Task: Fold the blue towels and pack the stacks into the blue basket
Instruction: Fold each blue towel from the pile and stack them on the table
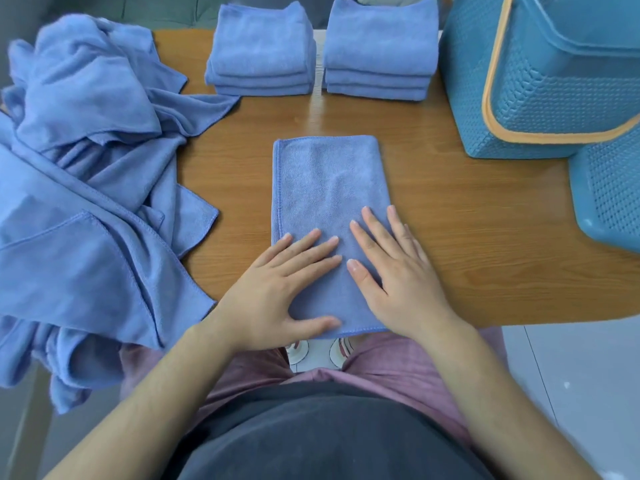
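Wood-grain table [433, 202] is filling the middle of the scene, with grey floor [571, 375] showing at near right.

1. Folded towel strip [325, 181]: one blue towel, folded into a long band, is lying flat at the table's centre. Its long axis is running near to far, and its near hem is reaching the table's near edge.
2. Left hand [277, 289]: it is resting palm-down over the strip's near left edge, wide and flat. The fingers are pointing far-right and the thumb is stretching along the near hem.
3. Right hand [398, 271]: it is resting palm-down over the strip's near right edge, fingers straight and fanned, pointing far-left.
4. Both sets of fingertips are sitting just beside each other around the strip's midline. The far half of the strip is lying uncovered.
5. Unfolded towel pile [86, 168]: it is sprawling at left and draping off the table's left edge, near the strip but apart from it.
6. Left stack [261, 53] and right stack [381, 46]: folded towels are sitting side by side at the far edge.
7. Blue basket [540, 74]: it is standing at far right, just beside the right stack. A second basket [609, 188] is sitting nearer, cut off by the right edge.
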The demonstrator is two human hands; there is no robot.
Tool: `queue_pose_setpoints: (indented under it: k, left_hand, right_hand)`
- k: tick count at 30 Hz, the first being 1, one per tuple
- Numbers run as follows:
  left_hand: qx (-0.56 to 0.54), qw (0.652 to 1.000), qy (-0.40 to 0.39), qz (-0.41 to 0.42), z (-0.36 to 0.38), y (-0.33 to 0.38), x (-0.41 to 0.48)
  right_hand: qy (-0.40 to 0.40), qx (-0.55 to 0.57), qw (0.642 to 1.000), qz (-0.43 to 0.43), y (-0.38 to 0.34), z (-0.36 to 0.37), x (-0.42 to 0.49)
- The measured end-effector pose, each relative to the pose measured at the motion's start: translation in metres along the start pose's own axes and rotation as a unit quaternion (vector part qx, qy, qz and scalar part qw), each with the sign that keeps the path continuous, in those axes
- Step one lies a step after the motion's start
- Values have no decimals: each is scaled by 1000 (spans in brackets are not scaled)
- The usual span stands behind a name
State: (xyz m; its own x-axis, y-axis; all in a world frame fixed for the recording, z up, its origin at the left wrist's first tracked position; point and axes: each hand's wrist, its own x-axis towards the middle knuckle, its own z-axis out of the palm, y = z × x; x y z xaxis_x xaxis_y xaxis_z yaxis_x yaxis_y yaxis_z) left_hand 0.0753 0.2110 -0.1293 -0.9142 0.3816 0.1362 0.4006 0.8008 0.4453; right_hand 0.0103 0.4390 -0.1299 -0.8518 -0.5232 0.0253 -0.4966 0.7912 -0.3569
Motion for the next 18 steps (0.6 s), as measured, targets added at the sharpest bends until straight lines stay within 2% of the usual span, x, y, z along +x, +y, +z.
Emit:
queue_pose_setpoints:
  k: [9, 15, 18]
  left_hand:
    - [26, 999, -40, 22, -4, -2, -2]
    - [-33, 998, -37, 31, -9, -3, -2]
    - [-66, 996, -29, 43, -13, -3, -3]
  right_hand:
    - [3, 10, 1000, 0, -2, -2, 1]
    - [-19, 133, 986, -99, 9, -18, -4]
    - [-41, 165, 979, -116, 15, -25, -9]
